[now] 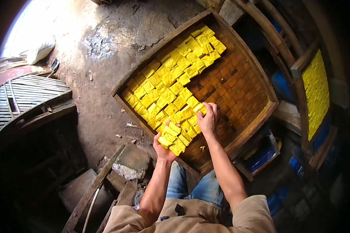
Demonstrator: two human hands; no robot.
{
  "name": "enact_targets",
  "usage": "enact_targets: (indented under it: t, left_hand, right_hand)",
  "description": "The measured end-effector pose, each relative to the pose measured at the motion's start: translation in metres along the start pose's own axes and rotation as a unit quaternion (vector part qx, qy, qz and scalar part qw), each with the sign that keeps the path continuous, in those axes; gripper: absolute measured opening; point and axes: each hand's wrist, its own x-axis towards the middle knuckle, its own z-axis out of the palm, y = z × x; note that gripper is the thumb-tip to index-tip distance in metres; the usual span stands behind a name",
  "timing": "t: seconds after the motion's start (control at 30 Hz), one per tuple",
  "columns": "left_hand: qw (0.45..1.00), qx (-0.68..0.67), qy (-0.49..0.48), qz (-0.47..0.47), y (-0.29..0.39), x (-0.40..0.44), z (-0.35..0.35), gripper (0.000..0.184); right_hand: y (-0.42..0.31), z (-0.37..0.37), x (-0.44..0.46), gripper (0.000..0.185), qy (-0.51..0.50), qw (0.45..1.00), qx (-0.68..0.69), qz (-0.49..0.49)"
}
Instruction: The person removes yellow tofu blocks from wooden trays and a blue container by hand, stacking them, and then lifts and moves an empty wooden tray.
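Over near-left edge of woven tray, left hand cupped clump of yellow blocks. Right hand, apart from left, pinched single yellow block at margin of laid rows. Rows stretched from left corner along far-left edge; woven base showed toward right corner.

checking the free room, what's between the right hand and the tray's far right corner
Between the right hand and that corner of the tray lies only bare woven base, with yellow residue near the rim, seen in the head view.
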Motion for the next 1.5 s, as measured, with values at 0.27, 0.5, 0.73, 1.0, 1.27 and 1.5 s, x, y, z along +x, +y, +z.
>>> enact_targets:
  t: [0.27,0.5,0.73,1.0,1.27,1.5]
  left_hand:
    - [1.000,-0.003,0.010,0.010,0.007,-0.007,-0.002,0.058]
    - [1.000,-0.020,-0.007,0.010,0.012,-0.010,-0.002,0.059]
    - [0.999,-0.020,0.002,0.025,0.018,-0.011,-0.006,0.056]
    - [1.000,-0.006,-0.021,0.022,0.028,-0.012,0.004,0.059]
    - [0.998,0.025,-0.047,-0.039,0.042,-0.005,0.012,0.064]
    - [0.992,0.103,-0.003,-0.079,0.040,0.004,0.024,0.064]
  right_hand:
    - [0.008,0.016,-0.019,0.033,-0.044,0.970,0.224,0.077]
    - [-0.033,0.017,0.039,0.040,-0.142,0.988,-0.018,0.053]
    - [-0.025,0.037,0.009,0.039,-0.048,0.992,0.108,0.031]
    - [-0.045,0.037,0.065,0.051,-0.176,0.977,0.089,0.082]
    - [-0.067,0.043,0.044,0.063,-0.195,0.979,0.054,0.018]
    - [-0.024,0.007,0.090,0.041,-0.386,0.827,0.396,0.102]
